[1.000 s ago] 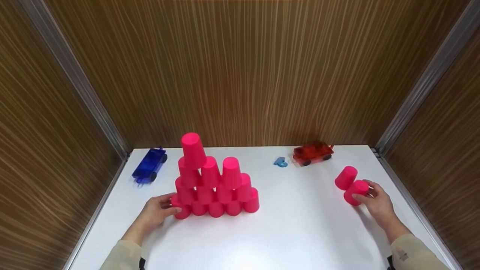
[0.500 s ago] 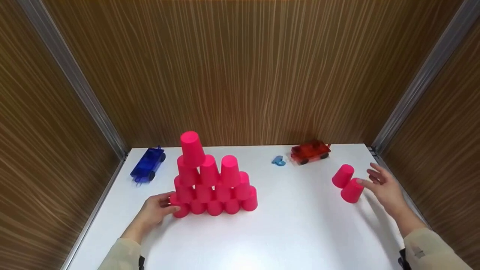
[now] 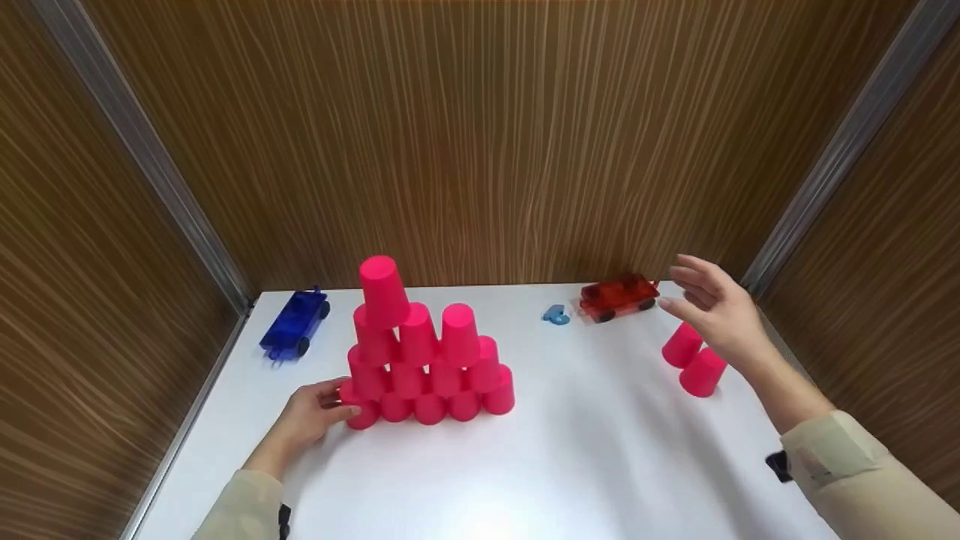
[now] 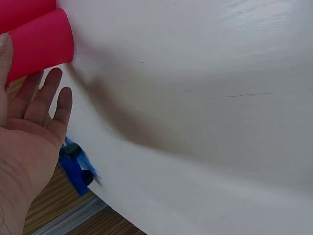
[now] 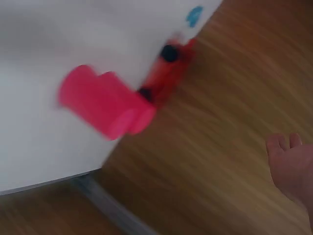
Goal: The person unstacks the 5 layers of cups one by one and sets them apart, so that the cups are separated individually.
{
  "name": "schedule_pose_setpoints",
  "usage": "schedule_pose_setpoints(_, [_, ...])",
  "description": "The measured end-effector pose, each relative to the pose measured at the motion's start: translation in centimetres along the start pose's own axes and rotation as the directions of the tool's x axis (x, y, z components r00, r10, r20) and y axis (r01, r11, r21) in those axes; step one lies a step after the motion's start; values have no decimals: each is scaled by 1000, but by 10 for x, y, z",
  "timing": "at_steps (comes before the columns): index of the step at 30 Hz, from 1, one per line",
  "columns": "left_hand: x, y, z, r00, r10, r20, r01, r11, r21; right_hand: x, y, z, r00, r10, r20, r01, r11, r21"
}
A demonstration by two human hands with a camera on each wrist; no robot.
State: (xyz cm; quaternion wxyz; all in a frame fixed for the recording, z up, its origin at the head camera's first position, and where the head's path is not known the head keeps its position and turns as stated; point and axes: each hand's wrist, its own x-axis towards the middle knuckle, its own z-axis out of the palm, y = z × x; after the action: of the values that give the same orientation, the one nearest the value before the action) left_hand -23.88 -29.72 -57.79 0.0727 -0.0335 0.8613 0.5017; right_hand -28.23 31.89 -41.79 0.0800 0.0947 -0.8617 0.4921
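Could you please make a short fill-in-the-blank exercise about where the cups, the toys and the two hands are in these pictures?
1. The left hand touches the bottom-left cup of the pink cup ____.
2. The right hand is raised above ____ loose pink cups.
3. The toy car near the table's left edge is ____.
4. The small blue piece lies beside the ____ toy car.

Missing words: pyramid; two; blue; red

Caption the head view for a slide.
Left hand steadies pink cup pyramid; right hand hovers open above two spare cups.
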Motion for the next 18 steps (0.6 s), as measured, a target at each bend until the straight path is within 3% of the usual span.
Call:
schedule_pose_setpoints(6, [-2, 1, 1, 1000, -30, 7, 30, 1000, 7, 19, -62, 39, 987, -146, 67, 143, 988, 52])
schedule_pose_setpoints(12, [0, 2, 2, 1000, -30, 6, 30, 1000, 6, 36, -114, 81, 957, -257, 134, 247, 965, 93])
schedule_pose_setpoints(18, [0, 0, 5, 1000, -11, 7, 11, 1000, 1, 49, -154, 127, 938, -298, 177, 276, 951, 137])
